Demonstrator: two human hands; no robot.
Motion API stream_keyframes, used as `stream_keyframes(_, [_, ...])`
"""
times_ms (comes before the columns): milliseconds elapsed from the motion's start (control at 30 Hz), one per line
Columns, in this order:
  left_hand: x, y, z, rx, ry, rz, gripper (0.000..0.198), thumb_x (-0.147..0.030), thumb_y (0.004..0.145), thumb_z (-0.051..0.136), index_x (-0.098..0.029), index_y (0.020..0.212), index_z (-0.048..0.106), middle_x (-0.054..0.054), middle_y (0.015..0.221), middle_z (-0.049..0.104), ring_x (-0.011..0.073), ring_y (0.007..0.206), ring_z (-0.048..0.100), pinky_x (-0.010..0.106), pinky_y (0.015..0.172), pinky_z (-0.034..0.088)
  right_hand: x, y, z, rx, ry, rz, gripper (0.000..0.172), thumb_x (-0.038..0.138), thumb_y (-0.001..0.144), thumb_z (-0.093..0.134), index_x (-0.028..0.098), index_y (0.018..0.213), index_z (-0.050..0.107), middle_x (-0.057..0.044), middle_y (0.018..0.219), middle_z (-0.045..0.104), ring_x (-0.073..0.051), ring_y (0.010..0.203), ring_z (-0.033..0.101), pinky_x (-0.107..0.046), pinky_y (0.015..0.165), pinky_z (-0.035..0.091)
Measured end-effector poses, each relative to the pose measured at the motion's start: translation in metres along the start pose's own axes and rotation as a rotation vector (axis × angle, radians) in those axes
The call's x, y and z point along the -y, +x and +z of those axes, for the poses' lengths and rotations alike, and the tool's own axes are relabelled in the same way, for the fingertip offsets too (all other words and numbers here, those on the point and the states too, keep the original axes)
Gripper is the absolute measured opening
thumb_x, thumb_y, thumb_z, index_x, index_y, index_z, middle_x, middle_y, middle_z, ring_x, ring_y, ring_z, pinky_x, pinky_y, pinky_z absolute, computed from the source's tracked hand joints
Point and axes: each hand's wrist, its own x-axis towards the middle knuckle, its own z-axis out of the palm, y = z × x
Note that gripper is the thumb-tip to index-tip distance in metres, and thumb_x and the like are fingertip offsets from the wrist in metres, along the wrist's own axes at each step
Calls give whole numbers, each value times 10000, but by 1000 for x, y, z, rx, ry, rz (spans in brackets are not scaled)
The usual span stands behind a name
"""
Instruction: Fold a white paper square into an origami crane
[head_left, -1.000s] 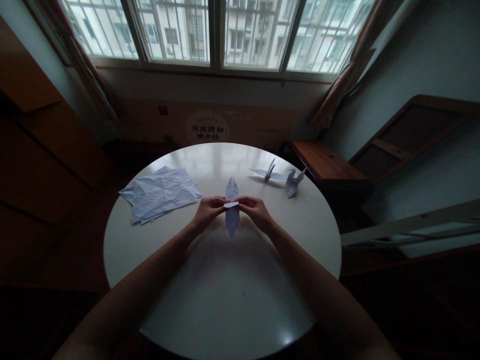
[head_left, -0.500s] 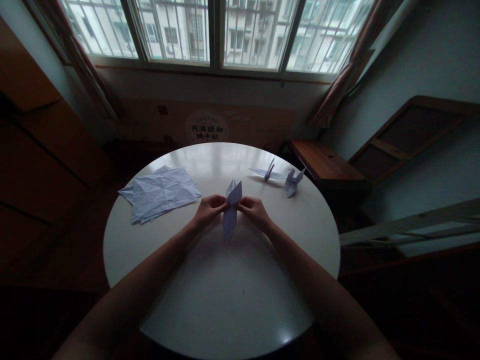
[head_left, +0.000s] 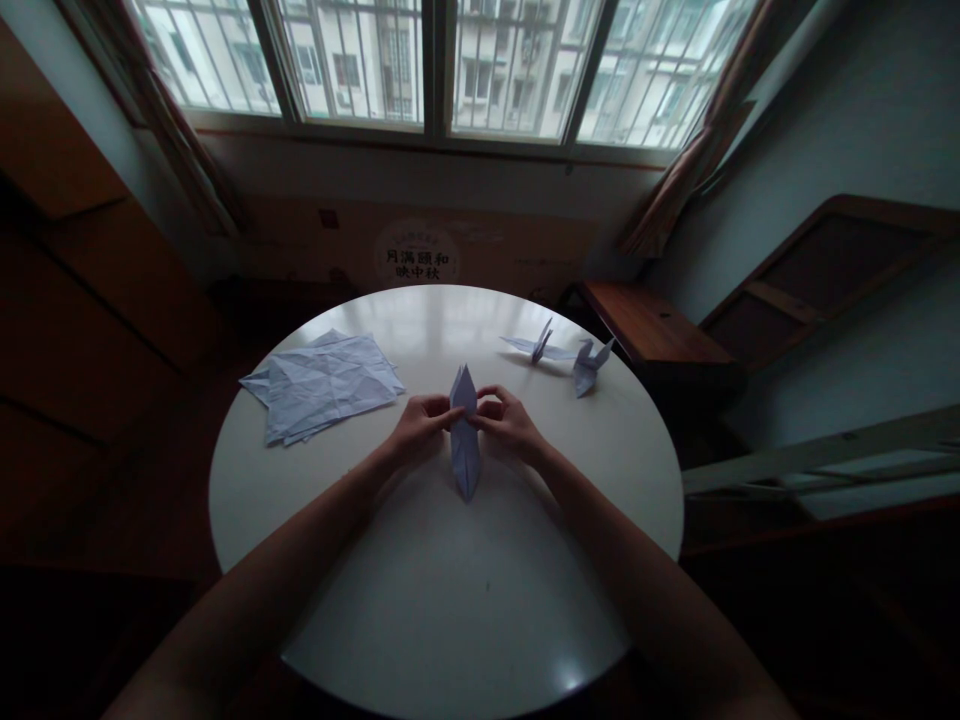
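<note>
A half-folded piece of pale paper (head_left: pixel 465 455), long and pointed at both ends, stands above the middle of the round white table (head_left: pixel 450 620). My left hand (head_left: pixel 422 424) pinches its left side near the middle. My right hand (head_left: pixel 507 422) pinches the right side at the same height. The fingertips of both hands meet at the paper. Its lower point hangs toward me, just over the tabletop.
A loose stack of creased paper sheets (head_left: pixel 322 385) lies at the table's left. Two finished paper cranes (head_left: pixel 541 345) (head_left: pixel 589 365) stand at the far right. A wooden bench (head_left: pixel 649 325) sits beyond the right edge, under the window.
The paper's side flaps, spread flat a second ago, have been folded together. The piece now looks narrow and has come slightly toward me. Both hands kept their hold.
</note>
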Motion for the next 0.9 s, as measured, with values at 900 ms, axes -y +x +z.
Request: stream_keyframes(900, [-17,-5,10,-195,39,95,381,-391,619,842,-123,877,757,68,758,743,165,643,657,279,612,519,9,-4,5,-2,-185,-89,394,531,718,710,142,779,731,-33,667,677,-133,612,563,-259,596,436])
